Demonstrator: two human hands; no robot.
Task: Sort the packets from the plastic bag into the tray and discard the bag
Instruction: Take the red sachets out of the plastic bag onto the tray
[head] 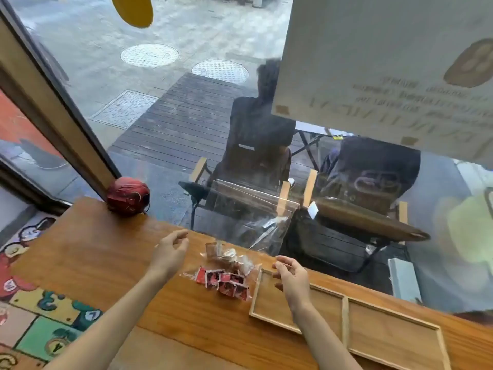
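Observation:
A clear plastic bag (248, 209) stands up against the window glass, and its lower end lies crumpled on the wooden counter. Several red packets (226, 283) and some pale and brown packets (229, 256) lie heaped there, with clear film around them. A shallow wooden tray (386, 332) with two compartments sits to the right of the heap, and both compartments show bare wood. My left hand (170, 252) hovers open just left of the heap. My right hand (292, 279) hangs over the tray's near-left corner with loosely curled fingers and nothing in it.
A red ball-shaped object (128, 196) rests at the counter's back left corner by the window frame. The glass pane runs along the counter's far edge. Outside are chairs and a seated person. A colourful floor mat (40, 316) lies beyond the counter's left edge.

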